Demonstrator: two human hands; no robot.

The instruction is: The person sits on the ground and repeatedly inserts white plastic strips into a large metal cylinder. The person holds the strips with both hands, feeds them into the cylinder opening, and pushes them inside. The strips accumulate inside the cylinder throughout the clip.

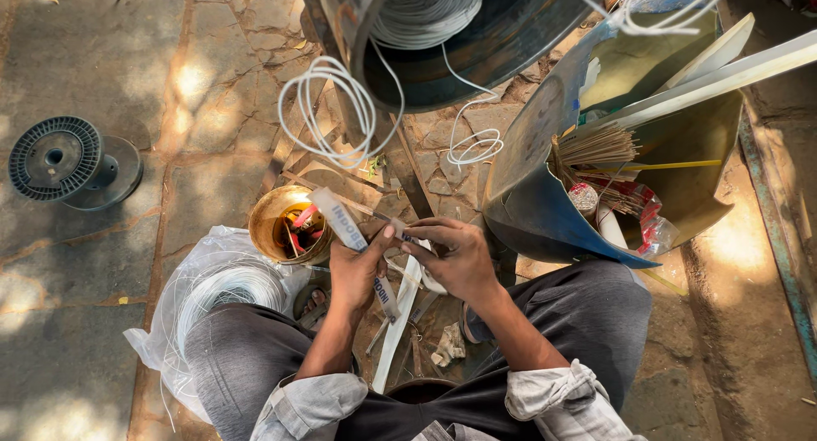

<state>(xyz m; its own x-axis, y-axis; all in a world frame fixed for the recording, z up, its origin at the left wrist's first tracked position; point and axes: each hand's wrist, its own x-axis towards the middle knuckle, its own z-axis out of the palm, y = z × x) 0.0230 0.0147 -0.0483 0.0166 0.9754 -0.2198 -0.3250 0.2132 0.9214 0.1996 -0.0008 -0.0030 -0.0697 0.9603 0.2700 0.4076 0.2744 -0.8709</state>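
Head view: white printed strip (347,224) slanting upper-left to lower-right, both hands' fingers (417,237) pinched on it

The big wire drum (442,32) is cut off by the top edge; the left hand (357,271) hides part of the white strip (345,224).

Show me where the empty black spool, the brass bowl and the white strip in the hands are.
empty black spool (53,158), head view, on its top flange.
brass bowl (265,221), head view, on its left rim.
white strip (339,215), head view, on its upper end above the left hand (357,275).
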